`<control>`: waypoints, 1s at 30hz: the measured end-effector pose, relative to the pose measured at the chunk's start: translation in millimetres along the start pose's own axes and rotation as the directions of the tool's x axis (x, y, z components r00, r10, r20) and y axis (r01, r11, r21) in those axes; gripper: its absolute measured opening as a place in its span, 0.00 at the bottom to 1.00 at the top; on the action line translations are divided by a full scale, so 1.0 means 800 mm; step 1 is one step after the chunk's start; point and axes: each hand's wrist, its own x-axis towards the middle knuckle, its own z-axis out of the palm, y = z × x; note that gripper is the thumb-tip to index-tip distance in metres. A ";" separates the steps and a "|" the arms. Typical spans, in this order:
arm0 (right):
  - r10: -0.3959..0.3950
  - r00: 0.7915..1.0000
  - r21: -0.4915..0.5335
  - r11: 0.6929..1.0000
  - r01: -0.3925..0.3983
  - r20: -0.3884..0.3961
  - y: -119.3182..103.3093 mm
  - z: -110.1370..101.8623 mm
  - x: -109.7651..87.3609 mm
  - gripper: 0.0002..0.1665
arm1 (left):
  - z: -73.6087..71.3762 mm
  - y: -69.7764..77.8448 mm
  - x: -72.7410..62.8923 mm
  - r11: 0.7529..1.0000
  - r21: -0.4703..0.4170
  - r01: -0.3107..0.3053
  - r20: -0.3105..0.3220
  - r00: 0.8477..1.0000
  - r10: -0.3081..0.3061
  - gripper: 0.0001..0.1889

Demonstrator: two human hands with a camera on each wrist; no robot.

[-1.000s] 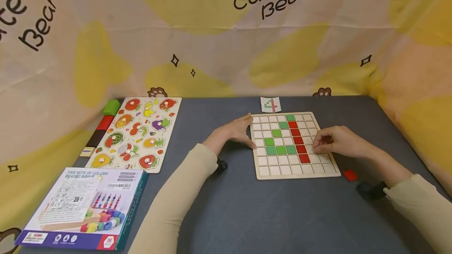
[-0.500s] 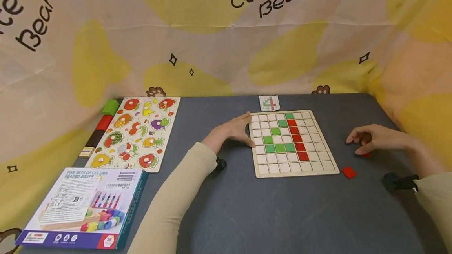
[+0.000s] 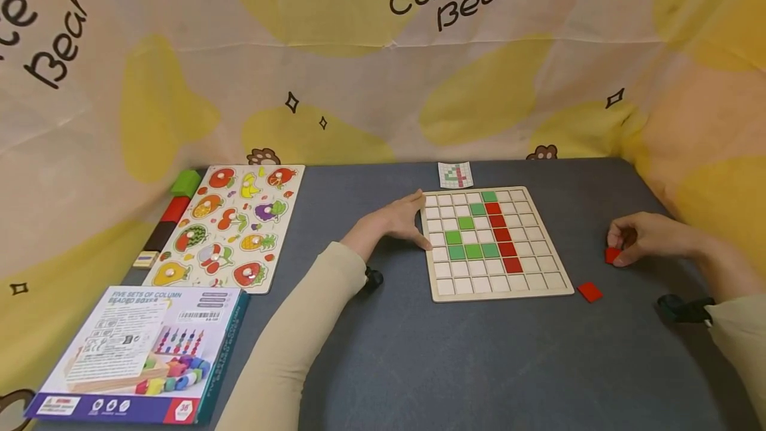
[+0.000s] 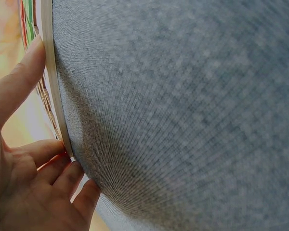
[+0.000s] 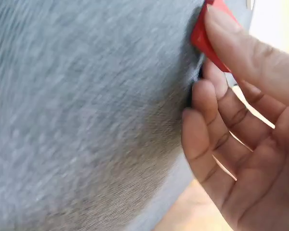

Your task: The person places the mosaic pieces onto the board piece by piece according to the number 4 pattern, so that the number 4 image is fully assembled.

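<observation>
In the head view my left hand (image 3: pixel 403 221) rests at the left edge of a wooden grid board (image 3: pixel 503 297), thumb and fingers extended along it; the left wrist view shows the fingertips right at the board's rim (image 4: pixel 55 91). Green square tiles (image 3: pixel 473 251) and a column of red tiles (image 3: pixel 499 221) on the board form a 4. Off to the right, my right hand (image 3: pixel 652 239) pinches a red tile (image 3: pixel 612 256) between thumb and index finger, low over the table. A second red tile (image 3: pixel 590 292) lies near the board's lower right corner.
A small pattern card (image 3: pixel 455 175) lies behind the board. Left on the table (image 3: pixel 383 364) are a fruit puzzle board (image 3: pixel 245 261), a boxed bead set (image 3: pixel 137 351) and a row of coloured blocks (image 3: pixel 176 209). Printed cloth (image 3: pixel 359 72) walls surround the table.
My right hand has moved right, from the board's right side to the far right of the table, and now pinches a red tile. The left hand has stayed at the board's edge.
</observation>
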 end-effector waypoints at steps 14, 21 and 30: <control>-0.132 0.990 0.125 0.983 0.137 -0.046 -0.116 0.043 0.030 0.09 | 0.000 0.000 -0.001 1.000 0.005 -0.003 -0.001 1.000 0.003 0.58; -0.230 0.973 0.133 0.965 0.226 0.019 -0.146 0.069 0.041 0.05 | 0.000 0.000 0.000 1.000 -0.001 -0.004 -0.002 1.000 0.004 0.58; -0.228 0.974 0.100 0.969 0.226 0.009 -0.156 0.083 0.044 0.06 | 0.001 -0.002 0.000 1.000 -0.005 -0.010 -0.004 1.000 0.010 0.58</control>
